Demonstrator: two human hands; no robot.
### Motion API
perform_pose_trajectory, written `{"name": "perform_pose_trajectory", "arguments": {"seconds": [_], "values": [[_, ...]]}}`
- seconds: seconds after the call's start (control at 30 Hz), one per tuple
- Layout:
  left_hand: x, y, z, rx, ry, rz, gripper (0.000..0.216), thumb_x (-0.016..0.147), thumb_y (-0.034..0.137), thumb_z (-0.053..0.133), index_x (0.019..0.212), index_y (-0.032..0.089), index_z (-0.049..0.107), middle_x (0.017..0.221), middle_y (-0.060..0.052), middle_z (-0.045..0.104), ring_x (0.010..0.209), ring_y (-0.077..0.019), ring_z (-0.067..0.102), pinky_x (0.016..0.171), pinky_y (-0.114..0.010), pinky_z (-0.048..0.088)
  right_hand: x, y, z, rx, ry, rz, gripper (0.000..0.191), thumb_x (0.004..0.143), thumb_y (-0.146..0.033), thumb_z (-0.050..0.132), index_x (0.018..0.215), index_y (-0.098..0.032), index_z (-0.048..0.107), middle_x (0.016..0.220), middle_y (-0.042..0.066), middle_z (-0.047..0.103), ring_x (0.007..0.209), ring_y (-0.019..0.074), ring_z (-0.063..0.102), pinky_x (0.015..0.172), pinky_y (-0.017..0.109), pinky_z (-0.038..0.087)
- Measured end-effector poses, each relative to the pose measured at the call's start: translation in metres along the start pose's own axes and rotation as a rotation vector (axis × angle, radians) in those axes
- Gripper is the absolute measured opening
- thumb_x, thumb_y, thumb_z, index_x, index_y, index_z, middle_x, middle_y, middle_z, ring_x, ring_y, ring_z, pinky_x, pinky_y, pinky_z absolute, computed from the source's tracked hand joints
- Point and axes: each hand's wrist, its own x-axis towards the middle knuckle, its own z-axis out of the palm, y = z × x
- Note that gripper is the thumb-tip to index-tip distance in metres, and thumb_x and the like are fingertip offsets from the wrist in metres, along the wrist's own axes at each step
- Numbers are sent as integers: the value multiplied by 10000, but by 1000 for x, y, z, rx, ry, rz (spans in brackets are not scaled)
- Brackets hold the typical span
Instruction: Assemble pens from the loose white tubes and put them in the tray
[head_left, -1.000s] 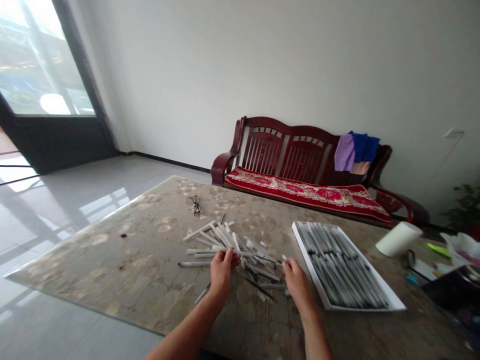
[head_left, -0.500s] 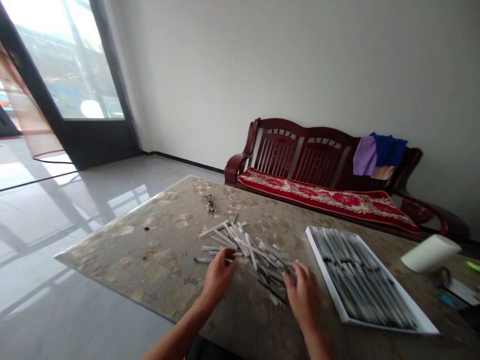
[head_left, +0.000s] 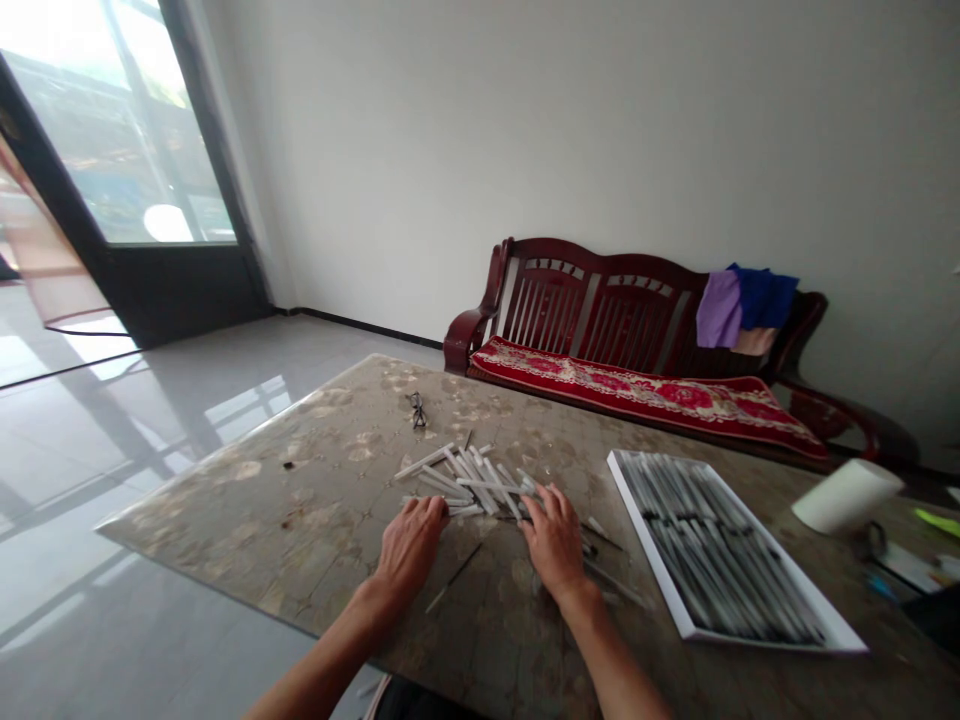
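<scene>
White tray [head_left: 643, 535] packed with pens [head_left: 720, 550]; loose pens [head_left: 472, 472] heaped beside it.

Catching a glossy, glassy-smooth sheen off the mottled stone-look table [head_left: 300, 500]. Spotting smooth, faintly shiny white plastic on the scattered pens [head_left: 472, 478]. Noting a matt white tray [head_left: 646, 545], card or plastic, hard to tell. Taking in polished dark wood on the bench [head_left: 585, 300], woven red cloth on its cushion [head_left: 637, 385], soft draped cloths [head_left: 739, 305], mirror-glossy floor tiles [head_left: 150, 420], matt paper on the roll [head_left: 846, 495].
</scene>
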Motion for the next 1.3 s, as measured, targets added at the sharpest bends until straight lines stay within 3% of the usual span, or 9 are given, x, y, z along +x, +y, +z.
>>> {"name": "perform_pose_trajectory", "arguments": {"seconds": [0.13,0.23,0.37,0.53,0.67,0.83,1.07,1.17,1.3], "values": [[1,13,5,-619,176,-170,122,798,338,618,866,248,665,760,-26,694,696,-202,614,625,-265,421,-7,-9,-20,151,58,40,286,875,-170,548,1126,-206,680,1207,104,637,1169,265,521,1029,423,399],[-6,24,13,-1098,146,-285,307,714,484,673,821,196,674,626,2,633,450,-129,487,450,-236,361,-30,-38,-36,337,-88,-77,275,898,-160,503,1086,-243,686,1074,51,682,1025,196,598,927,307,466],[-12,29,20,-1338,299,-446,390,624,540,742,676,178,608,554,47,551,398,-66,396,397,-203,322,-53,-73,-35,328,-291,-260,456,847,-214,611,1297,-287,581,1264,21,635,1175,217,542,1029,333,418],[-9,30,18,-1543,316,-540,430,542,493,825,706,162,607,640,30,605,489,-67,500,464,-190,429,-43,-63,-13,270,-178,-68,439,864,-171,548,1291,-261,600,1365,58,580,1294,269,473,1087,419,365],[-9,44,24,-1648,238,-586,439,509,432,871,740,153,622,734,-2,665,569,-79,584,518,-188,487,-31,-50,-15,546,-54,240,319,948,-297,400,1036,-211,694,1062,97,704,994,232,640,878,349,492],[-15,59,37,-1678,193,-546,468,482,456,875,743,157,627,730,1,680,565,-91,603,541,-205,503,-31,-47,-21,925,-214,579,486,905,-617,388,686,-228,581,573,-1,575,509,168,534,465,262,397],[-25,59,50,-1506,191,-532,447,539,550,805,703,174,628,629,6,667,573,-160,637,560,-265,520,-39,-34,-28,868,-104,403,353,838,-533,569,755,-206,672,663,16,651,637,180,591,588,253,454],[-26,59,52,-1477,203,-537,444,549,565,791,695,179,627,626,-2,672,598,-179,656,559,-267,521,-42,-31,-28,916,-86,457,373,803,-553,616,903,-202,693,775,42,699,691,200,628,567,254,469],[-26,60,54,-1486,188,-498,443,544,546,809,725,172,654,679,-19,704,605,-176,660,572,-270,533,-41,-32,-26,978,-179,555,480,821,-663,517,738,-204,632,638,23,636,542,183,589,457,253,435]]}}
